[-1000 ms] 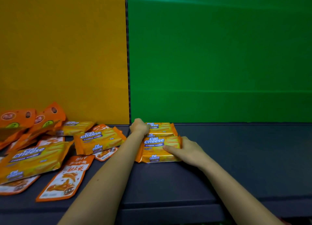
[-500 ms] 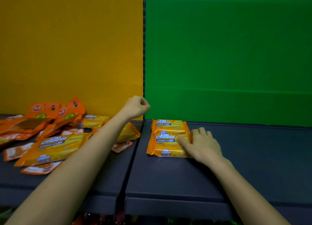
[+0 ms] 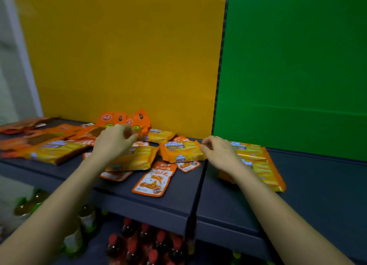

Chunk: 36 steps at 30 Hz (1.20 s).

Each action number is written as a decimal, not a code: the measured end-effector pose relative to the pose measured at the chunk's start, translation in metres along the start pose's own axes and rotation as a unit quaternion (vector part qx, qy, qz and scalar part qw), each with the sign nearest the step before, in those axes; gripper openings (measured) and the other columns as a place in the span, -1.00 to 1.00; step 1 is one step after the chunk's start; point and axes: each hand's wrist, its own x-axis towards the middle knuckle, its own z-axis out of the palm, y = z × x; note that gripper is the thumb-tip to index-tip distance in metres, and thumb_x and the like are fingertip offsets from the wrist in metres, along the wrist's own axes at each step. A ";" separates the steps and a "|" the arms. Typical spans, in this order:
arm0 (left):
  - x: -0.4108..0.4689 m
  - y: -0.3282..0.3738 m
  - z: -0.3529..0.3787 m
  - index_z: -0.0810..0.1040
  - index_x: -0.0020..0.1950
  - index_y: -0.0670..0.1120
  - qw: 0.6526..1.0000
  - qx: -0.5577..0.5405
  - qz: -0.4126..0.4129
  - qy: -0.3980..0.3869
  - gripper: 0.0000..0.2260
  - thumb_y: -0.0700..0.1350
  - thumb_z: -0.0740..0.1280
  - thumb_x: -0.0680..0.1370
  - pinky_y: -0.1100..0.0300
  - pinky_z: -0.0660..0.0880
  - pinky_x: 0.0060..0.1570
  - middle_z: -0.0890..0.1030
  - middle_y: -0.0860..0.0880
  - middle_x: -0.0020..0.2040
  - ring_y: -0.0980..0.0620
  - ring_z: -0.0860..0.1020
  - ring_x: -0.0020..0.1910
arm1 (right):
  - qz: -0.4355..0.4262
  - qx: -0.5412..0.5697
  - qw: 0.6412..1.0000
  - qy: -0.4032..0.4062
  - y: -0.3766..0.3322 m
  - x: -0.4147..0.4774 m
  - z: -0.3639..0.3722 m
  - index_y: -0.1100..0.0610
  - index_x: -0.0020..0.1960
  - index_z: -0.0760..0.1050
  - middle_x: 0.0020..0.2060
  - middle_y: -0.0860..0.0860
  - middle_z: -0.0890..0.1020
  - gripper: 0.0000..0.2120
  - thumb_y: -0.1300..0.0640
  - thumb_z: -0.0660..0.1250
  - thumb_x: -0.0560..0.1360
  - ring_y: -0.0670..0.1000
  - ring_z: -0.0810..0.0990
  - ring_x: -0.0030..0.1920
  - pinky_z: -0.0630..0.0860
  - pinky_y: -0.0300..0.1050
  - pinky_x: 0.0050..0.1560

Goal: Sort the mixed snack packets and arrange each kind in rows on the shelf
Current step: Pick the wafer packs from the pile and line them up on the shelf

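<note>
left hand (image 3: 115, 142) and right hand (image 3: 219, 154) hover loosely curled, holding nothing, over the shelf (image 3: 123, 192); the loose cal cheese packet (image 3: 181, 151) just beside the right hand looks light, crinkly and slick, so pinch 1 sealed end.

Yellow panel (image 3: 123, 56), green panel (image 3: 297, 66), bottles (image 3: 145, 243) below

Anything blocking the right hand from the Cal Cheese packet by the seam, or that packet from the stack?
Nothing visible. The right hand is beside the Cal Cheese packet; only the shelf seam lies between it and the stack.
</note>
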 end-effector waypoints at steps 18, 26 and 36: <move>-0.009 -0.054 -0.001 0.31 0.27 -0.16 0.970 -0.075 -0.131 -0.192 -0.22 0.26 0.47 0.25 0.03 0.47 0.13 0.48 -0.11 0.26 -0.10 0.48 0.19 | 0.236 0.064 0.960 -0.137 -0.031 0.042 0.032 0.26 0.50 0.00 0.47 0.15 0.24 0.08 -0.31 0.41 0.28 0.16 0.31 0.42 0.34 -0.01 0.32; -0.010 -0.064 0.002 0.26 0.35 -0.13 0.940 -0.256 -0.175 -0.140 -0.16 0.02 0.59 0.20 -0.03 0.47 0.19 0.50 -0.07 0.11 -0.09 0.50 0.14 | 0.268 0.104 0.954 -0.088 -0.022 0.047 0.027 0.26 0.43 0.22 0.38 0.15 0.38 -0.04 -0.20 0.52 0.23 0.17 0.39 0.34 0.40 0.00 0.28; 0.002 -0.071 -0.005 0.52 -0.06 -0.03 0.828 -0.524 -0.163 -0.118 -0.80 -0.17 0.47 0.39 0.09 0.56 -0.17 0.64 -0.10 -0.07 -0.04 0.62 -0.17 | 0.218 0.186 0.955 0.077 -0.022 0.038 0.014 0.22 0.12 0.52 0.11 0.17 0.61 -0.52 -0.07 0.46 0.36 0.17 0.58 0.10 0.52 0.06 0.14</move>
